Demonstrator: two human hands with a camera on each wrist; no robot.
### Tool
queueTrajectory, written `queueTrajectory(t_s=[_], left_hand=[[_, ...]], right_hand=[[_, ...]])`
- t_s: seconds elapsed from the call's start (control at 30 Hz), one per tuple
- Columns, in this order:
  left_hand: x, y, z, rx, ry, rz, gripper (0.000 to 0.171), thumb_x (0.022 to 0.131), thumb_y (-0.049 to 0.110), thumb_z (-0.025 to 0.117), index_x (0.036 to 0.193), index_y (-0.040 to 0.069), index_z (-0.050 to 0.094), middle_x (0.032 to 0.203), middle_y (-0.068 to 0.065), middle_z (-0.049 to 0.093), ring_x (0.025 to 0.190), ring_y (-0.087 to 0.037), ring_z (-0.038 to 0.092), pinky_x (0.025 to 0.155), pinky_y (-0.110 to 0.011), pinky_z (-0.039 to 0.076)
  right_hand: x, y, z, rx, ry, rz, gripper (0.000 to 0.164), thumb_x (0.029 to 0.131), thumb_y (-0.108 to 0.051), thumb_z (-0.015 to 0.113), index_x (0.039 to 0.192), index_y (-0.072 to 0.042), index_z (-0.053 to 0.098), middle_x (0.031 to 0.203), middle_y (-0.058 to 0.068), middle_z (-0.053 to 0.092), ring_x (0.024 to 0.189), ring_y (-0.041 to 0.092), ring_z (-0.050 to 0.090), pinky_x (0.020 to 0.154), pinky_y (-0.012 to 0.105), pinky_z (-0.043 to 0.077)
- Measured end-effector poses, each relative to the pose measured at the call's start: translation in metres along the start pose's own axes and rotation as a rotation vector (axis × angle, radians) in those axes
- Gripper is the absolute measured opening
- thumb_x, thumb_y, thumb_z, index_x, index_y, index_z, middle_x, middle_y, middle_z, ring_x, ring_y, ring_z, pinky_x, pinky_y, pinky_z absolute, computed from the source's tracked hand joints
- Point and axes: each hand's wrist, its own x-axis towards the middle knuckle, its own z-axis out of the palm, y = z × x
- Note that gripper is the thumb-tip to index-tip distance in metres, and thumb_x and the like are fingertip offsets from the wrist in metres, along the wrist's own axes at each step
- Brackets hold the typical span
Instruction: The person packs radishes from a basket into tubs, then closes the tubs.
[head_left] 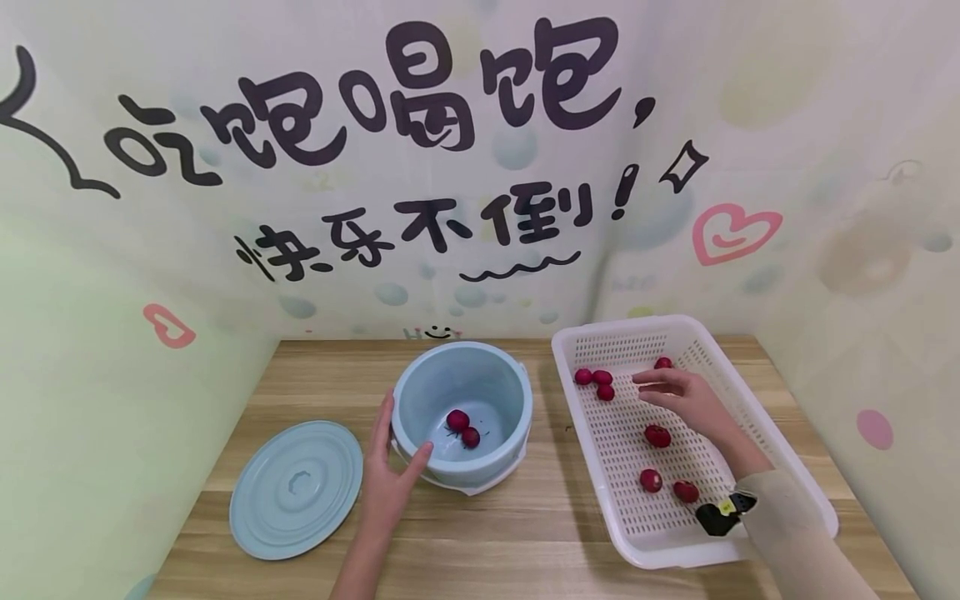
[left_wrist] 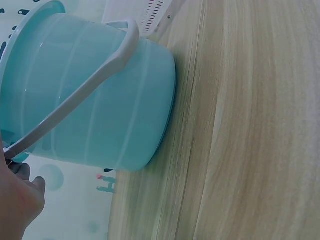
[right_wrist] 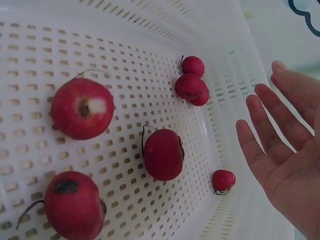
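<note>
A light blue bucket stands on the table with two red radishes at its bottom. My left hand touches the bucket's near left side, fingers along the wall and thumb spread toward the front. In the left wrist view, fingertips show beside the bucket's wall, close to one end of its pale handle. Over the white basket hovers my right hand, fingers extended and holding nothing. Several radishes lie scattered on the basket's perforated floor, with a small cluster by one wall.
A round blue lid lies flat on the wooden table, left of the bucket. Behind the table rises a printed wall. The basket's long raised rim stands between its radishes and the bucket.
</note>
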Motion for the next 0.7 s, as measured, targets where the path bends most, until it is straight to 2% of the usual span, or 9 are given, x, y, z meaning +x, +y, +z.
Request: queueTrajectory(t_s=[0.17,0.47,0.57,0.7], left_hand=[[0.0,-0.001,0.0,-0.004,0.002,0.005,0.084,0.088,0.016,0.076,0.158,0.018,0.029,0.164,-0.002,0.028,0.15,-0.022,0.032,0.108,-0.002,0.026],[-0.001,0.0,0.0,-0.008,0.0,-0.002,0.084,0.088,0.014,0.075,0.158,0.019,0.028,0.165,-0.002,0.028,0.15,-0.021,0.033,0.108,-0.001,0.026],[-0.001,-0.001,0.001,-0.01,0.002,-0.002,0.084,0.088,0.013,0.075,0.158,0.018,0.028,0.164,-0.001,0.028,0.149,-0.021,0.033,0.109,-0.001,0.026],[-0.001,0.0,0.0,-0.006,0.004,-0.001,0.084,0.088,0.015,0.075,0.158,0.019,0.028,0.164,-0.001,0.029,0.149,-0.021,0.034,0.108,-0.001,0.026]], right_hand=[[-0.004,0.002,-0.003,-0.038,-0.016,0.024,0.036,0.096,-0.019,0.066,0.128,-0.003,0.064,0.125,0.021,0.068,0.1,-0.004,0.063,0.085,0.013,0.05],[-0.008,0.012,-0.01,-0.017,-0.077,0.055,0.041,0.096,-0.022,0.066,0.131,0.001,0.061,0.128,0.026,0.065,0.104,0.013,0.07,0.085,0.015,0.053],[-0.008,0.017,-0.012,-0.02,-0.117,0.07,0.043,0.097,-0.023,0.065,0.132,0.001,0.06,0.13,0.026,0.064,0.107,0.019,0.07,0.086,0.021,0.057],[-0.008,0.023,-0.014,-0.007,-0.181,0.139,0.045,0.096,-0.026,0.066,0.133,-0.001,0.06,0.132,0.025,0.062,0.109,0.022,0.068,0.089,0.034,0.06]])
